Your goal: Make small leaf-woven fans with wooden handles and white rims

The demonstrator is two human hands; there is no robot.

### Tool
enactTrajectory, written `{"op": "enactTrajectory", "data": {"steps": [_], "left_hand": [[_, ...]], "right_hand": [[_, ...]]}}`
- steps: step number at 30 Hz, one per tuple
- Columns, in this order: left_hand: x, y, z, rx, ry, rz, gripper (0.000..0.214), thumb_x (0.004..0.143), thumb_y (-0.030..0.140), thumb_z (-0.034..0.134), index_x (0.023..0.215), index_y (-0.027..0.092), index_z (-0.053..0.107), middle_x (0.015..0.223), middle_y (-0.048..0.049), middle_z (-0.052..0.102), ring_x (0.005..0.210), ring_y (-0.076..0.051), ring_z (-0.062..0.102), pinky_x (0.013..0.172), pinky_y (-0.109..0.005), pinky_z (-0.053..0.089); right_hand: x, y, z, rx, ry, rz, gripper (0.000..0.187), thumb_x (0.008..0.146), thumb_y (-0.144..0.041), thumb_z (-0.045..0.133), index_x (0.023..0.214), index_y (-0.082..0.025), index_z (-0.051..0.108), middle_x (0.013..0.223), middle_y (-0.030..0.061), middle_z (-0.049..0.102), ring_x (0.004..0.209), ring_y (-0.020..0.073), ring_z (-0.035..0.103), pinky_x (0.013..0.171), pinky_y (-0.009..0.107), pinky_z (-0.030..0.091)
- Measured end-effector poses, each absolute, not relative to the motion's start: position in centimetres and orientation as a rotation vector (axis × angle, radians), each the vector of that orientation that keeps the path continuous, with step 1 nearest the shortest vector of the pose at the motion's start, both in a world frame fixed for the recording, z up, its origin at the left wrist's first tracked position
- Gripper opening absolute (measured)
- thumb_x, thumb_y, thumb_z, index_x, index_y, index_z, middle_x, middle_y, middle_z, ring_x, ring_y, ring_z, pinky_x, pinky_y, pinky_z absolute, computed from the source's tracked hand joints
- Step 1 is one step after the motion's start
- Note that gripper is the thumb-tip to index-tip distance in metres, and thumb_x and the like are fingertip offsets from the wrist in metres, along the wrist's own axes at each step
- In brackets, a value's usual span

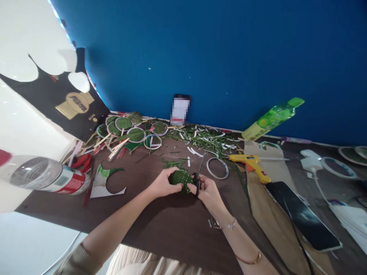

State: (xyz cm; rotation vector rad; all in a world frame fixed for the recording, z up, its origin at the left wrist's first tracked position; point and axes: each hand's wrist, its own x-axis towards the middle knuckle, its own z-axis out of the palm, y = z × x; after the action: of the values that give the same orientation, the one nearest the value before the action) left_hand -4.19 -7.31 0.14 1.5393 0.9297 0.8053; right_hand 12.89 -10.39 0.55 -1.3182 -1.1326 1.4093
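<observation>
Nearest me, two bare hands meet above a dark table (160, 221). The left hand (164, 185) pinches a white-speckled green piece (181, 179) between thumb and fingers; the right hand (208, 191) grips black-handled scissors (196, 185), its thumb against the piece. I judge that too tight a pinch could crease the piece, and blades swung inward could nick the left fingers. Just beyond lies a ring (218, 168), then green clippings (200, 137), which could hide small scraps. A phone (180, 110) leans against the blue wall (200, 49).
</observation>
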Motion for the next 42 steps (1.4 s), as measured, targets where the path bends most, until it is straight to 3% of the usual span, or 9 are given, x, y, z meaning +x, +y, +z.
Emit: {"op": "enactTrajectory", "data": {"steps": [21, 30, 42], "left_hand": [[-4.01, -7.58, 0.56, 1.626, 0.932, 0.817, 0.021, 0.065, 0.019, 0.062, 0.084, 0.013, 0.057, 0.075, 0.0, 0.057, 0.07, -0.013, 0.053, 0.063, -0.021, 0.041], [-4.19, -7.41, 0.5, 1.6, 0.927, 0.815, 0.021, 0.067, 0.021, 0.063, 0.086, 0.013, 0.058, 0.079, -0.0016, 0.059, 0.075, -0.014, 0.054, 0.067, -0.022, 0.042], [-4.11, -7.49, 0.53, 1.576, 0.906, 0.772, 0.016, 0.068, 0.024, 0.062, 0.08, 0.014, 0.056, 0.074, 0.0004, 0.055, 0.07, -0.012, 0.051, 0.065, -0.022, 0.041]], "right_hand": [[12.63, -10.53, 0.42, -1.267, -1.044, 1.507, 0.038, 0.052, -0.03, 0.077, 0.08, -0.016, 0.056, 0.075, 0.0032, 0.065, 0.07, 0.0153, 0.059, 0.059, 0.022, 0.045], [12.69, -10.71, 0.96, -1.344, -1.067, 1.395, 0.037, 0.055, -0.036, 0.075, 0.081, -0.015, 0.059, 0.068, 0.0017, 0.062, 0.066, 0.0147, 0.057, 0.058, 0.023, 0.045], [12.75, -10.39, 1.0, -1.415, -1.12, 1.331, 0.035, 0.05, -0.041, 0.075, 0.067, -0.016, 0.058, 0.057, -0.0012, 0.055, 0.056, 0.0123, 0.052, 0.052, 0.023, 0.043]]}}
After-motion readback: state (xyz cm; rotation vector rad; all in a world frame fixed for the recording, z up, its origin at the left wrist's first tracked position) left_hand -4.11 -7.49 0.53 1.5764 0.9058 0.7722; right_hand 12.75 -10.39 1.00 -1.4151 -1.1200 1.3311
